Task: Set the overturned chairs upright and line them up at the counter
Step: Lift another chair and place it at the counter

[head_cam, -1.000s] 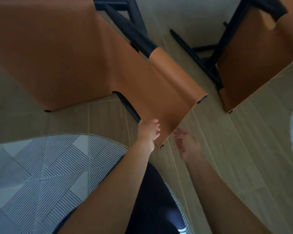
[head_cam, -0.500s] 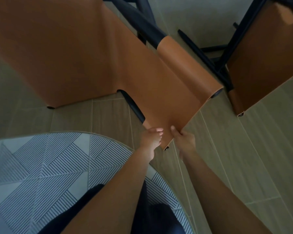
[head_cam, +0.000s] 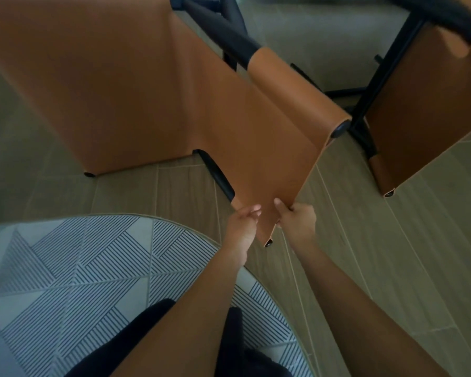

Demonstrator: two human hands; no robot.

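Note:
A tan leather chair (head_cam: pixel 136 85) with a black metal frame lies overturned on the wooden floor and fills the upper left. Its backrest corner points toward me. My left hand (head_cam: pixel 242 221) grips the left edge of that corner and my right hand (head_cam: pixel 297 219) grips the right edge, thumbs on top of the leather. A second tan chair (head_cam: pixel 424 110) with black legs lies tipped over at the upper right, apart from the first.
A round rug (head_cam: pixel 93 268) with a grey and white striped geometric pattern covers the floor at the lower left, under my legs. Black chair legs (head_cam: pixel 370 83) cross the gap between the two chairs. Bare wooden floor (head_cam: pixel 392 254) stretches to the right.
My right hand has moved in from beside the chair and closed on the backrest corner. My left hand has kept its grip. The view has drawn closer to the chair.

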